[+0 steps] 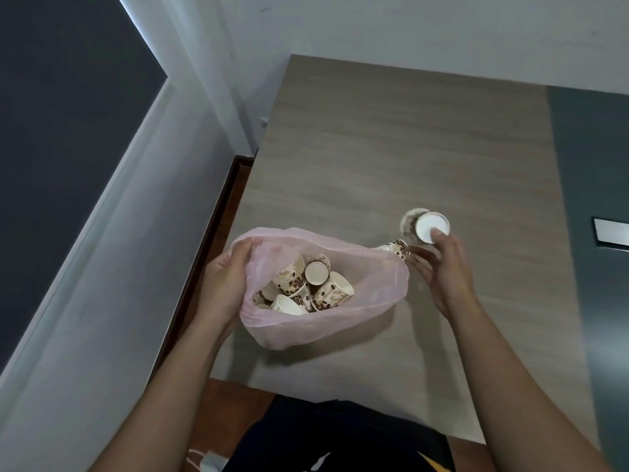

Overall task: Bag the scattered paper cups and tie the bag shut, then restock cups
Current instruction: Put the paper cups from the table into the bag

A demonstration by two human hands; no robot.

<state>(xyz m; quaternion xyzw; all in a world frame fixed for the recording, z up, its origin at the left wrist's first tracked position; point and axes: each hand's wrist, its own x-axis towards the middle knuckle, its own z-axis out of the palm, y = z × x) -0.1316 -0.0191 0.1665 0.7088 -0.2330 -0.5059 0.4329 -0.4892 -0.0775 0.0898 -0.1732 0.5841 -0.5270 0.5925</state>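
A thin pink plastic bag (pixel 374 294) stands open on the wooden table (pixel 391 148), with several coffee-bean-print paper cups (pixel 316 272) heaped inside. My left hand (pixel 224 284) grips the bag's left rim and holds its mouth wide. Just past the bag's right edge, one cup (pixel 396 248) lies on its side. Beyond it a second cup (pixel 430 226) shows its white bottom, slightly blurred. My right hand (pixel 442 270) is beside these two cups with its fingers spread. One fingertip touches the white-bottomed cup, and I cannot tell if it is gripped.
The table runs along a white wall (pixel 119 267) on the left. A dark grey strip (pixel 592 165) borders the table on the right, with a pale flat object (pixel 612 233) on it. My dark clothing (pixel 340 437) is at the near edge.
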